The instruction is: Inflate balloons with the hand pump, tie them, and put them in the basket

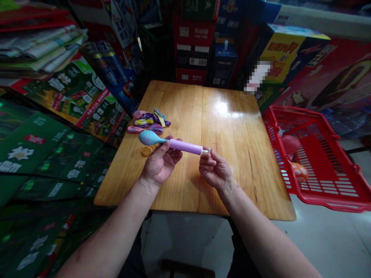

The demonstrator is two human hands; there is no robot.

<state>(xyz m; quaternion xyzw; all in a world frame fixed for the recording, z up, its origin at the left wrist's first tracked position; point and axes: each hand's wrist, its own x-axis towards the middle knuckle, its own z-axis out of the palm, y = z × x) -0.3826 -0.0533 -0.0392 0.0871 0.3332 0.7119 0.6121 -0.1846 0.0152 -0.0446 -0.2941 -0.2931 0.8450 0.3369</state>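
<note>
A purple balloon pump (186, 146) is held level above the wooden table, with a partly inflated blue balloon (149, 137) on its left end. My left hand (159, 164) pinches the balloon's neck where it meets the pump, its other fingers under the barrel. At the opposite end, the fingers of my right hand (215, 168) are closed round the pump's white handle. Several limp coloured balloons (150, 120) lie in a pile beyond the blue one. Partly hidden by my left hand, a bundle of tan rubber bands (147, 150) rests on the tabletop.
The wooden table (232, 154) has a red plastic basket (327, 154) at its right, holding inflated balloons, one pink (290, 144) and one orange (300, 172). Green cartons (55, 154) crowd the left side. Stacked boxes (193, 50) stand behind the far edge.
</note>
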